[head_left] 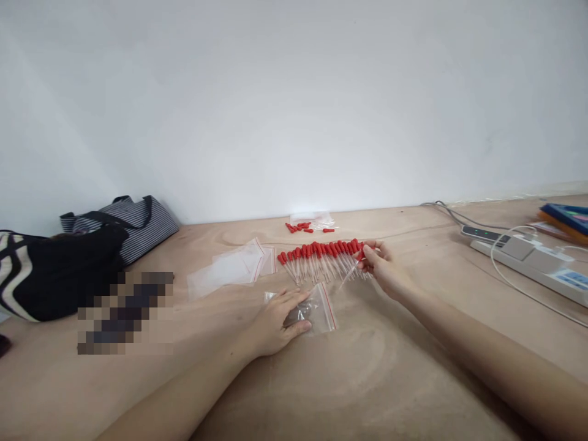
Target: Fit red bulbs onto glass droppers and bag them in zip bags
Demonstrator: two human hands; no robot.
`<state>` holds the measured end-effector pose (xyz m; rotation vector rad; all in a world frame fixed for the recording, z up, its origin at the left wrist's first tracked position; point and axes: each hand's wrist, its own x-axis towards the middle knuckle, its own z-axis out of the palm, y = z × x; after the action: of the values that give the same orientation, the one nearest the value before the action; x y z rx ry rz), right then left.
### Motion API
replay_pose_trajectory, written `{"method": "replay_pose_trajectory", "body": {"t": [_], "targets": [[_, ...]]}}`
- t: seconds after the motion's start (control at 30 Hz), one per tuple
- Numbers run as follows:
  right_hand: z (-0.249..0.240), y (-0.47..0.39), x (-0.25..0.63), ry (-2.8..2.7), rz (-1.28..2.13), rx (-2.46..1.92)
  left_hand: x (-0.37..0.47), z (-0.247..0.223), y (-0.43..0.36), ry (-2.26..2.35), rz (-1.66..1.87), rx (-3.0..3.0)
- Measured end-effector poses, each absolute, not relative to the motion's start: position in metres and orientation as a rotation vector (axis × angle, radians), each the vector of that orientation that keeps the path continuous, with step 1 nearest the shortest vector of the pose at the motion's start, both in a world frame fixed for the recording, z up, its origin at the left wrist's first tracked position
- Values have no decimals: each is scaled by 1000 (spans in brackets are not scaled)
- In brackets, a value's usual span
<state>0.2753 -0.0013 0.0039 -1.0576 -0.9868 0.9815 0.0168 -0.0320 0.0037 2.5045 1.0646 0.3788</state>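
My left hand (285, 318) lies with fingers spread on a clear zip-lock bag (321, 312) that has a red line along its right end. Between the thumb and fingers of my right hand (382, 264) is a dropper (350, 273) with a red rubber bulb, its clear tube slanting down to the left toward the bag. Just behind, a row of several droppers (316, 250) lies side by side, bulbs away from me and tubes toward me. My right fingers hide part of the row's right end.
Spare zip-lock bags (229, 269) lie in a loose stack left of the row. Red rubber bulbs (301, 226) and a clear bag (316, 218) are near the wall. Fabric bags (59, 275) stand at left; a power strip (542, 269) with cables is at right.
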Motion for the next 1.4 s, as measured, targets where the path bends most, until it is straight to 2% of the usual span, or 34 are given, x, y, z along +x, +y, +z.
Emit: {"method": "replay_pose_trajectory", "body": {"t": [0.3,0.43,0.57,0.67,0.83,1.1,1.27,1.4], "targets": [[-21,-24,248,-827,1204,-1023,17,5,-32,1082,371,2506],[-27,-33,244,-1016,1317,-1054,17,4,-33,1085,382,2497],[-28,-37,243,-1535,1096,-1160,17,4,-35,1077,427,2486],[-28,-35,240,-1710,970,-1190,17,4,-35,1056,450,2467],[-28,-29,231,-1745,935,-1167,17,3,-35,1029,462,2433],[-32,-24,221,-1690,1064,-1070,18,3,-34,1001,497,2455],[-35,-19,238,-1680,880,-1157,0,9,-33,1096,567,2495],[-28,-3,275,-1708,524,-1383,-16,10,-36,1107,436,2478]]}}
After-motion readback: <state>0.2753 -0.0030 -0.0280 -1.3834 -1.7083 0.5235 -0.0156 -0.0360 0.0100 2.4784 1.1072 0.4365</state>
